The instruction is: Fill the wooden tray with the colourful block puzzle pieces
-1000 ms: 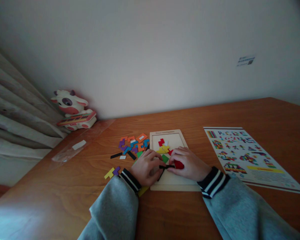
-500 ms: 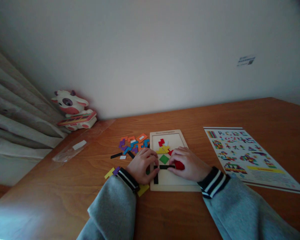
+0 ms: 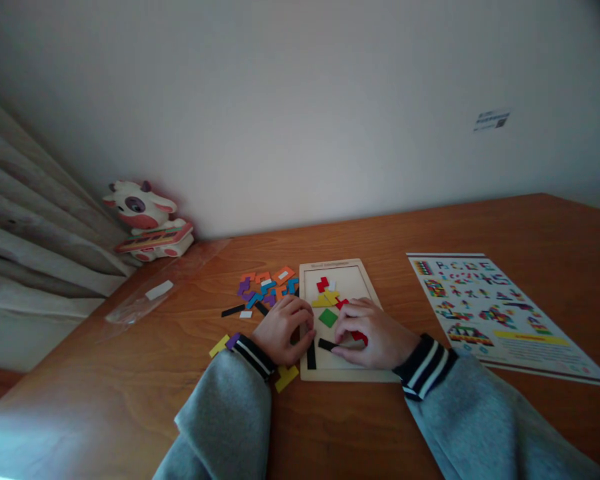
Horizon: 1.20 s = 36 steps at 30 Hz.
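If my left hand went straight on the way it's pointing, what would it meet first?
Probably the green piece on the wooden board, just beyond the fingers of your left hand, though depth is unclear and it might pass above.

Board hdr: "Intelligence", 1st word blurry; sheet & wall label txt illegible.

My grey sleeves are matt, soft-looking cloth — so are the striped cuffs. The wood-grained tabletop has a sheen. The board looks like pale, smooth wood; the black strip and green piece look matt. Clear plastic film glints — crinkled beside the smooth, printed paper-like sheet's finish.
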Each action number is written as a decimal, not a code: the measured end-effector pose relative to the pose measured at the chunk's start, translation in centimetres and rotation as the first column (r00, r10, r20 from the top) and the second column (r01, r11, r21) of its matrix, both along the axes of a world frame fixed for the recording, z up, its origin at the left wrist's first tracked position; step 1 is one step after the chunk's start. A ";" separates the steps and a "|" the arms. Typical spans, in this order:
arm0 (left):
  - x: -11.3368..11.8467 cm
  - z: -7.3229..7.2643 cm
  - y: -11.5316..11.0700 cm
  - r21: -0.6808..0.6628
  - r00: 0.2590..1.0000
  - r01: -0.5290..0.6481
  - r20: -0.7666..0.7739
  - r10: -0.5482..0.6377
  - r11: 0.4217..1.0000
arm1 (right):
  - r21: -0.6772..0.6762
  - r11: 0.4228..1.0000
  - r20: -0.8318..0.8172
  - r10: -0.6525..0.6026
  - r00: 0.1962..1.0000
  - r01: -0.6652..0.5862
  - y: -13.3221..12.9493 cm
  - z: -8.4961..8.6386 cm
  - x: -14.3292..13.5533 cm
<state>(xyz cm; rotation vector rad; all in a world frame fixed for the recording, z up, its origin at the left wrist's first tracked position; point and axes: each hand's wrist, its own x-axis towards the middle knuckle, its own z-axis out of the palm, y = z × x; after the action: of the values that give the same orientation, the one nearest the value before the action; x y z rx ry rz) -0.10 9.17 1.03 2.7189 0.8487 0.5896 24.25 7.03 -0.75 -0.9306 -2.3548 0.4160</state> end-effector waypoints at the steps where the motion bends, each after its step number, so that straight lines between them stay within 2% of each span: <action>1: 0.0 0.1 0.0 0.003 1.000 0.000 0.000 0.000 1.000 | -0.005 1.000 -0.008 0.017 1.000 -0.017 -0.2 0.0 -0.2; 9: 0.1 0.2 0.0 0.005 1.000 0.000 0.004 0.000 1.000 | -0.071 0.993 -0.017 0.097 0.995 -0.098 -1.1 0.4 -1.0; 11: 0.1 0.0 0.1 0.006 1.000 -0.005 0.005 0.004 1.000 | -0.054 0.996 -0.019 0.067 0.998 -0.068 -0.7 0.5 -0.7; 16: 0.1 -0.3 0.3 0.027 1.000 -0.006 0.004 0.006 1.000 | 0.027 0.994 -0.003 -0.109 0.994 0.109 0.9 0.6 1.9; 21: 0.1 -0.6 0.4 0.040 1.000 -0.030 0.011 0.029 0.999 | 0.001 0.992 0.094 -0.125 0.988 0.125 1.4 0.3 3.9; 27: 0.3 -0.7 0.3 0.048 1.000 -0.024 0.017 0.024 0.999 | -0.022 0.990 0.053 -0.140 0.989 0.141 1.5 -0.2 3.2; 34: 0.6 0.0 0.0 0.059 0.997 0.071 0.019 -0.072 0.996 | 0.002 0.995 0.026 -0.104 0.994 0.104 1.4 -0.5 3.0; 36: 0.6 -0.1 0.0 0.052 0.998 0.065 0.002 -0.066 0.996 | 0.004 0.995 0.001 -0.100 0.995 0.100 1.4 -0.6 3.0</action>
<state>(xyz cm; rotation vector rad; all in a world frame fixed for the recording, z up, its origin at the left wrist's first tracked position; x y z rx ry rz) 0.50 9.21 0.93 2.7792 0.7502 0.6117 27.23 8.41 -1.33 -1.0417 -2.2979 0.3715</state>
